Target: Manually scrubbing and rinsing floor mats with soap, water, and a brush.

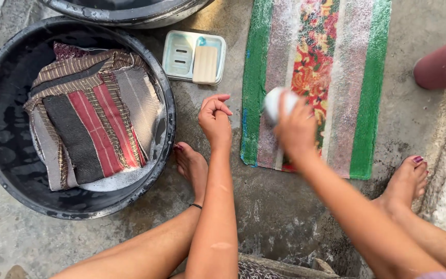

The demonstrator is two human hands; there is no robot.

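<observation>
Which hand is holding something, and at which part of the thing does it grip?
The right hand holds a white scrubbing brush from above, over the soapy striped mat; the exact grip is blurred. The left hand is loosely curled and holds nothing.

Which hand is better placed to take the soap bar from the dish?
Probably the left hand: it is empty and nearest the soap bar in the dish. The right hand holds a white brush on the mat.

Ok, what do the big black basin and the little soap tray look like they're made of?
The basin looks like black plastic or rubber, going by its glossy wet wall and thick rolled rim. The soap tray looks like pale moulded plastic, smooth and ribbed, with a tan soap bar on it.
</observation>
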